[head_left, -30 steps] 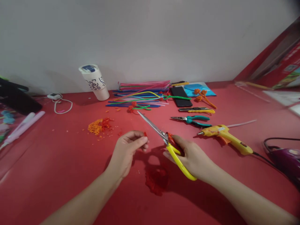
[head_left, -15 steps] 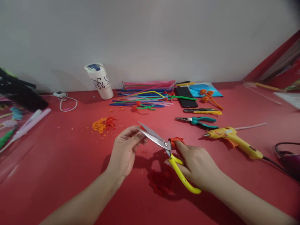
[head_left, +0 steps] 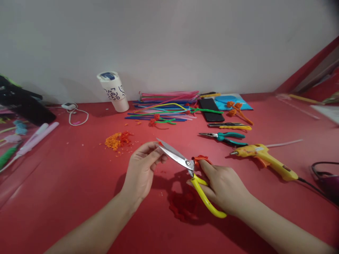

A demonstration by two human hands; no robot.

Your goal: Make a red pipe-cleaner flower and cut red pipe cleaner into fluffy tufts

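My right hand (head_left: 225,185) grips yellow-handled scissors (head_left: 206,199), their blades pointing up and left. A crumpled red-orange piece (head_left: 202,158) is also tucked at its index finger, beside the scissors' pivot. At the blade tips, my left hand (head_left: 143,169) is pinched closed around a small red piece (head_left: 160,143), mostly hidden by the fingers and blades. Under the scissors lies a heap of red curled pieces (head_left: 182,204) on the table, partly in shadow. Orange and red clippings (head_left: 116,140) are piled beyond my left hand.
Pipe cleaners (head_left: 166,102) lie along the wall near a white tumbler (head_left: 113,91). To the right are a black phone (head_left: 211,109), teal-handled pliers (head_left: 225,137) and a yellow glue gun (head_left: 265,160) with its cord. A black bottle (head_left: 26,102) and pink sticks (head_left: 37,139) are at left.
The whole view has shifted very slightly. Both hands and the scissors hold nearly the same pose, the blade tips still at the left fingertips.
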